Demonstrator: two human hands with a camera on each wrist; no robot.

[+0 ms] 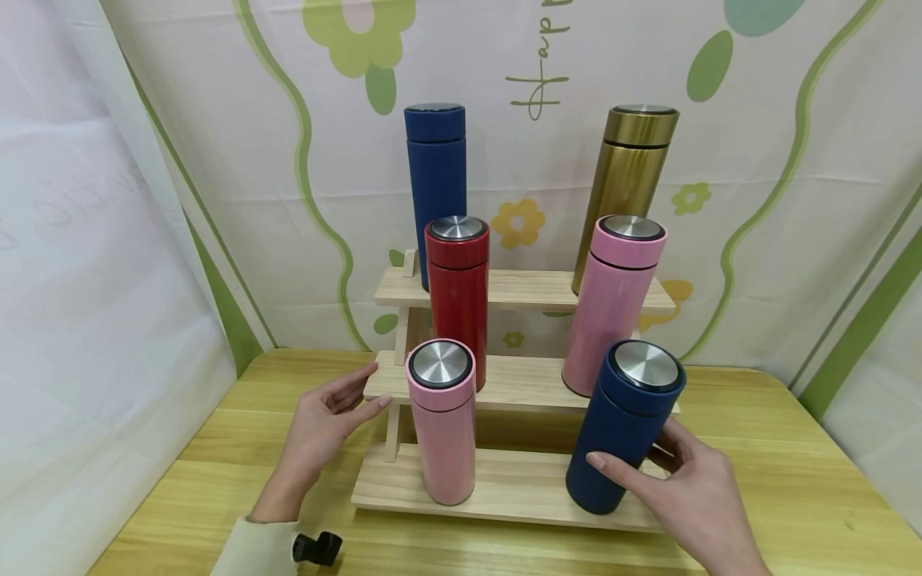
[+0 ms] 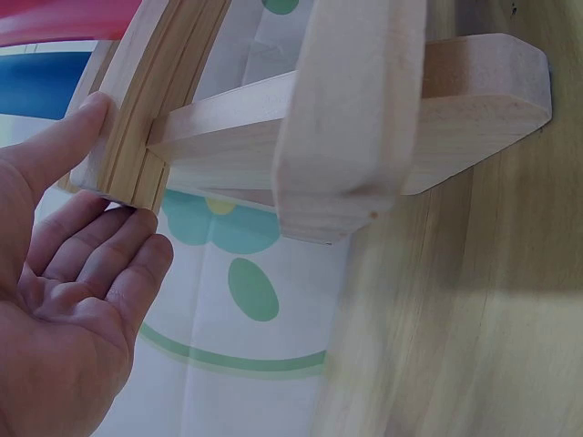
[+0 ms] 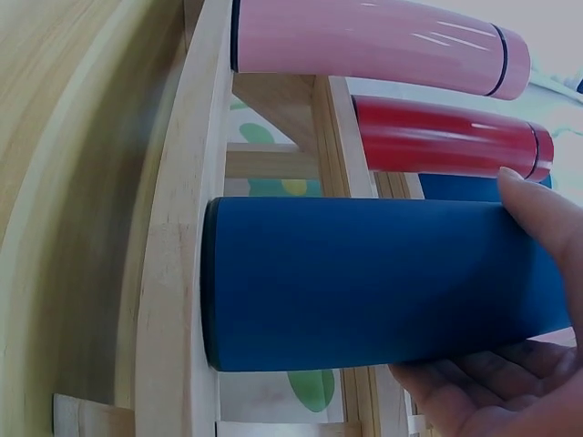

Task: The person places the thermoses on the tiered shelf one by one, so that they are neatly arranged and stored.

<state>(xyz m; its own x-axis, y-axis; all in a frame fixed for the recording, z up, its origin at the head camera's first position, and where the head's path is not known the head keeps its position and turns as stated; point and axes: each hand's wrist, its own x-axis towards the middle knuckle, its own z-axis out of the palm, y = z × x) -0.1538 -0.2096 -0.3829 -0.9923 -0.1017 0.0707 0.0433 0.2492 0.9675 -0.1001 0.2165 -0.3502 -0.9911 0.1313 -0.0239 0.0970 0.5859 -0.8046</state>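
Note:
A three-tier wooden display stand [image 1: 504,468] carries several slim vacuum flasks with steel-topped lids. My right hand [image 1: 695,488] holds the navy flask [image 1: 621,436] at the right of the lowest tier, thumb on the near side and fingers behind. In the right wrist view, that navy flask [image 3: 364,282] has its base right at the shelf. My left hand [image 1: 324,420] grips the left end of the middle shelf [image 1: 389,378]. The left wrist view shows the thumb on the top of the board [image 2: 132,118] and the fingers at its underside.
A pink flask [image 1: 445,448] stands at the lowest tier's left. Red [image 1: 458,304] and pink flasks [image 1: 612,304] occupy the middle tier; blue [image 1: 438,184] and gold flasks [image 1: 630,184] stand on top. The stand rests on a wooden table [image 1: 209,472] before a printed curtain [image 1: 194,152].

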